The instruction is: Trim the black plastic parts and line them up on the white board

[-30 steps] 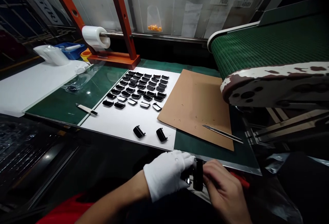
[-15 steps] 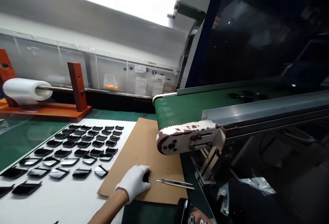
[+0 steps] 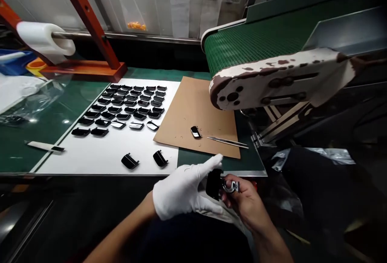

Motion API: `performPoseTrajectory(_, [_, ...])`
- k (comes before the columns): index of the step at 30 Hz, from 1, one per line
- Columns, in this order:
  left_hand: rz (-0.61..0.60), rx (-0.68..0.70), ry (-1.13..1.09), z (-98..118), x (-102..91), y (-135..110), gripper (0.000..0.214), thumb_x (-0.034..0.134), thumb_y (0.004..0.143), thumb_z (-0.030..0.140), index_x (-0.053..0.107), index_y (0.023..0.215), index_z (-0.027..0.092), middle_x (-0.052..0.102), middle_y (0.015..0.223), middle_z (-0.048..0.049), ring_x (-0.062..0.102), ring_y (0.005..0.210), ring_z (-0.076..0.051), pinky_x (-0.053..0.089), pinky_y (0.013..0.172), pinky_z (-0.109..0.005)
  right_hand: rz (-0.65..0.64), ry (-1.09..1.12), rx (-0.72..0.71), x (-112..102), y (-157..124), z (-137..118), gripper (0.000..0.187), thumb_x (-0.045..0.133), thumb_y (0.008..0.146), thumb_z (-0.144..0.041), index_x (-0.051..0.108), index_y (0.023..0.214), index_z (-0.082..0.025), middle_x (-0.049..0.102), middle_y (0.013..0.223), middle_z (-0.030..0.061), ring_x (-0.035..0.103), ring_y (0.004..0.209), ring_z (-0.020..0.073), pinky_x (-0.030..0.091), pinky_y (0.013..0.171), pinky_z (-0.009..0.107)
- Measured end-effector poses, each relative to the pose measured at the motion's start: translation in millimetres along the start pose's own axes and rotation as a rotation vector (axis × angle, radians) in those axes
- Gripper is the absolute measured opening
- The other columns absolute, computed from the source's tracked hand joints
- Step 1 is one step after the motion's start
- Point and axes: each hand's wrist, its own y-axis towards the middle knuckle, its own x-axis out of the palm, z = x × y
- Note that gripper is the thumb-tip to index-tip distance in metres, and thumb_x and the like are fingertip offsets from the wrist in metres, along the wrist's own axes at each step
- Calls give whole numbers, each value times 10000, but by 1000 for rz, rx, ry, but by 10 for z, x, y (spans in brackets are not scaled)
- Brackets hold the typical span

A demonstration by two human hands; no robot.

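My left hand [image 3: 184, 188] wears a white glove and rests below the table's front edge, fingers curled with the forefinger stretched up beside a black glossy part [image 3: 213, 183]. My bare right hand [image 3: 243, 198] grips that part together with a shiny metal ring piece [image 3: 229, 186]. A single small black part [image 3: 195, 132] lies on the brown cardboard sheet [image 3: 193, 110], left of the metal tweezers [image 3: 228, 142]. Rows of several black glossy parts [image 3: 127, 104] lie on the white sheet [image 3: 99, 154], with two bigger black parts [image 3: 130, 161] near its front edge.
A green conveyor belt [image 3: 256, 41] with a worn white end cap [image 3: 281, 77] overhangs the table at right. An orange stand [image 3: 84, 67] carries a film roll [image 3: 45, 39] at back left. A white-handled blade [image 3: 44, 146] lies on the green mat; clear bags sit at far left.
My gloved left hand left a small black part on the cardboard and came back to the front edge beside my right hand. The view tilted down again.
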Motion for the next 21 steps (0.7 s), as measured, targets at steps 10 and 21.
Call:
performPoseTrajectory(10, [31,154,125,-171,56,-121,843,723,733,393,254,1415,232,599,1229,-109,599,1096,-211,479,928,-291,-25,52,135,67,-9,72,367,656,742,-520,632,794,-158,620,540,8,482,388,65,303,380,171])
performPoseTrajectory(21, [67,206,499,-311,114,-345,656,595,835,288,259,1372,115,594,1233,-164,575,1138,-244,409,1032,-394,82,-84,339,162,4,49,407,772,648,-439,689,913,-142,685,609,34,570,537,83,451,542,179])
